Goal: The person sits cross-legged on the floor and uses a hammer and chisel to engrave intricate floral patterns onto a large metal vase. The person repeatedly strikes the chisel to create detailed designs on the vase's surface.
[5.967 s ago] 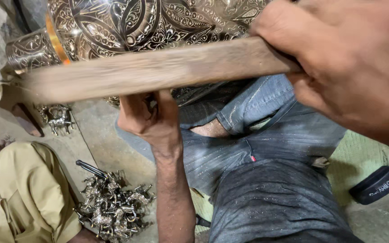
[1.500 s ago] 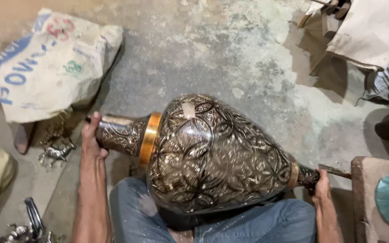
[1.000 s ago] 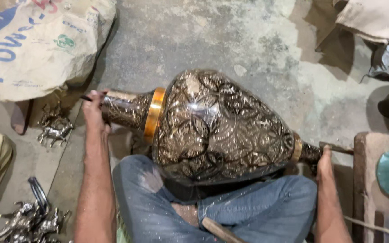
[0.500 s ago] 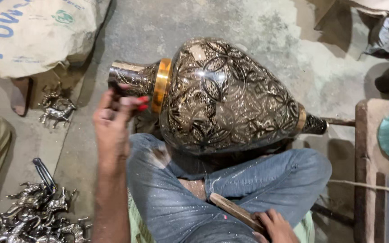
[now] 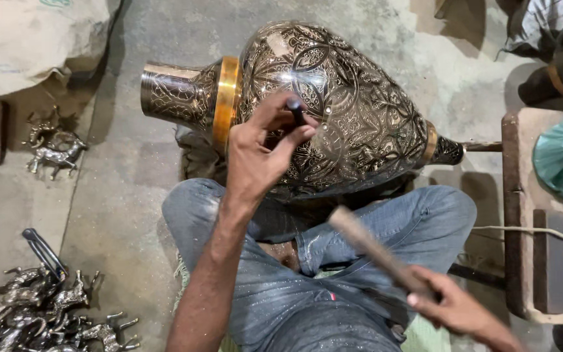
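Lying on its side across the person's lap, the large metal vase point(image 5: 353, 104) has a bulbous, teardrop-shaped body covered in dense engraved floral and geometric relief, dark with bright polished highlights. A smooth brass-coloured band point(image 5: 227, 98) rings the joint between body and cylindrical neck, whose mouth points toward the left edge of the floor; a second narrow band sits at the tapered foot on the right. The left hand point(image 5: 259, 153) is raised over the vase body, wrist bent, with the thumb and fingertips pinched shut on a short dark punch point(image 5: 294, 109) whose tip meets the engraved surface. The right hand point(image 5: 461, 309), low at the right, has its grip wrapped around the end of a plain wooden handle point(image 5: 373, 248) that angles up and left above the jeans; its head cannot be seen. The concrete floor point(image 5: 138, 169) is rough and stained. Small cast-metal animal figurines point(image 5: 50, 146) stand near its left edge, and a heap of similar figurines point(image 5: 40, 313) fills the lower-left corner. A pale sack point(image 5: 34, 45) lies at the upper left.
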